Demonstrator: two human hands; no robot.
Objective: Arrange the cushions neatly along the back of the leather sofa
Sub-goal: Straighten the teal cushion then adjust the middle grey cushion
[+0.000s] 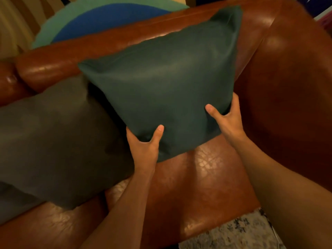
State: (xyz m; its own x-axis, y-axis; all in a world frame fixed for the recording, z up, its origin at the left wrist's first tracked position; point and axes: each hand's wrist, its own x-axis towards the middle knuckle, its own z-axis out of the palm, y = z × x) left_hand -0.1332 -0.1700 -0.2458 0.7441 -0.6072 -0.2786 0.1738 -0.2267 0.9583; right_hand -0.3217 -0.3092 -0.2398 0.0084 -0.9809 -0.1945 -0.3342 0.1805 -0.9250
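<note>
Our forearms come up from the bottom edge, the closest things to the lens, bare and angled toward the middle of the scene. Beyond them spreads the biggest thing we see — the leather sofa (201, 186), reddish-brown and glossy, its seat catching patches of light, its rolled back running from upper left to upper right and its arm rising at the right.

Next in size is the grey cushion (53, 141), lying slumped on the seat at the left, its top edge leaning against the backrest. Just beside it, and overlapping its right edge, is the dark green cushion (161, 83). We hold that one tilted like a diamond, its upper corner reaching up past the top of the backrest and its lower corner hanging over the seat; whether that corner touches the leather we cannot tell.

Behind the backrest a teal and blue rounded shape (100, 20) shows, too blurred for us to name. At the lower right a pale speckled rug (239, 234) lies on the floor in front of the seat.

Smallest are the hands. Our left hand (143, 148) pinches the green cushion's lower-left edge — thumb on the front, fingers hidden behind. Our right hand (228, 119) clamps the lower-right edge the same way, thumb pressed on the face and fingers wrapped around the side.
</note>
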